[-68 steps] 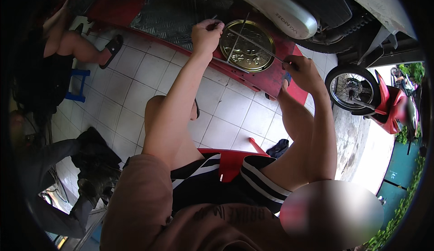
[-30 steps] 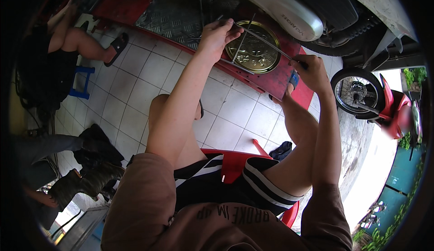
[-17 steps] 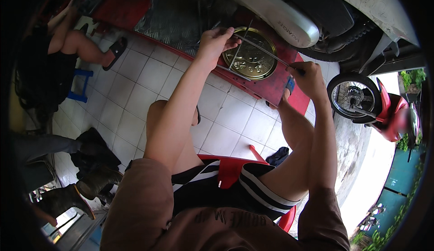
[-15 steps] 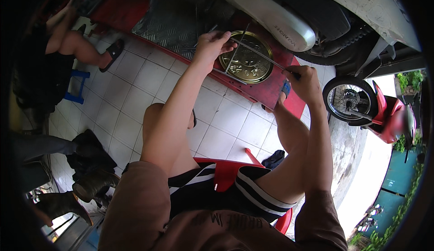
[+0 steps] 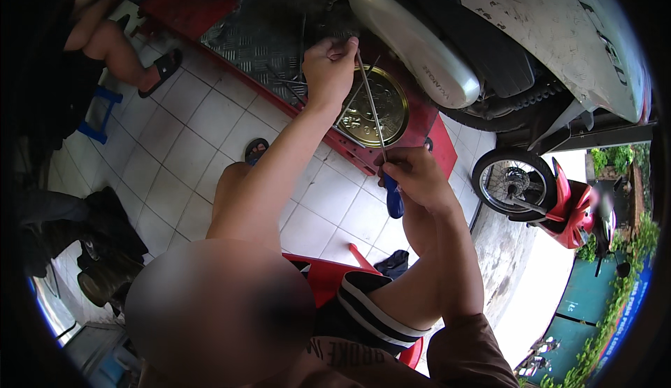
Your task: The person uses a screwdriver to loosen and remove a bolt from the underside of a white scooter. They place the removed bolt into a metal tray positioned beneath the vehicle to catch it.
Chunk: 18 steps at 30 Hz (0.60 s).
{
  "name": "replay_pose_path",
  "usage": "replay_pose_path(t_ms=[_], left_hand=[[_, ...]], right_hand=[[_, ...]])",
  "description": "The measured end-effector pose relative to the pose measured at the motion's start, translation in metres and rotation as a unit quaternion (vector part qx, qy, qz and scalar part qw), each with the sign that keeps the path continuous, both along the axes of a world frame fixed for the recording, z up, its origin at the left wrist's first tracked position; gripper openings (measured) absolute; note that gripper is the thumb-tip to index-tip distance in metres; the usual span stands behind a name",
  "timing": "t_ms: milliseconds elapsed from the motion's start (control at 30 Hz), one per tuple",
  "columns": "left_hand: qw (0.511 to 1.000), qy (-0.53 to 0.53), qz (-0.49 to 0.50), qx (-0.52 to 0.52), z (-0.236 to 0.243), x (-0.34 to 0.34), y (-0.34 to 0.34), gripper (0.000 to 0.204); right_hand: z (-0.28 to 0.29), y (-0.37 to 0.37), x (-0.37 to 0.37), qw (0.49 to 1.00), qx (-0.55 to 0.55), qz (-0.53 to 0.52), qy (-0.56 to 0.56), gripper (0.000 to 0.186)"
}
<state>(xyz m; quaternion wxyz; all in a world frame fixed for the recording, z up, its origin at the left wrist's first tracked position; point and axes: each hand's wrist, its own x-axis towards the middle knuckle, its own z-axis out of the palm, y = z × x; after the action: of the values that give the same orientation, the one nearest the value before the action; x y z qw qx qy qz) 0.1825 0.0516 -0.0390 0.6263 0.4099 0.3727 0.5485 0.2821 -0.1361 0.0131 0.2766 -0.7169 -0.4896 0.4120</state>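
Right hand [image 5: 419,175] pinches a long screwdriver [image 5: 375,123] near the top of its blue handle [image 5: 394,201]; looks stiff, lightish, probably slick past there, so I'd grab the handle. It slants over a round gold tray [image 5: 406,111], left hand [image 5: 330,72] pinching the far end. Motorbike's [image 5: 419,49] beyond.
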Motion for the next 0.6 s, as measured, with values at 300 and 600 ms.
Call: replay_pose_path(t_ms=[300,600], left_hand=[[0.941,0.146,-0.053,0.301,0.032,0.091,-0.021,0.021],[0.960,0.099,-0.087,0.249,0.017,0.151,-0.039,0.029]], right_hand=[[0.021,-0.003,0.014,0.988,-0.048,-0.065,0.132,0.021],[0.021,-0.018,0.051,0.987,-0.006,-0.141,0.078,0.028]])
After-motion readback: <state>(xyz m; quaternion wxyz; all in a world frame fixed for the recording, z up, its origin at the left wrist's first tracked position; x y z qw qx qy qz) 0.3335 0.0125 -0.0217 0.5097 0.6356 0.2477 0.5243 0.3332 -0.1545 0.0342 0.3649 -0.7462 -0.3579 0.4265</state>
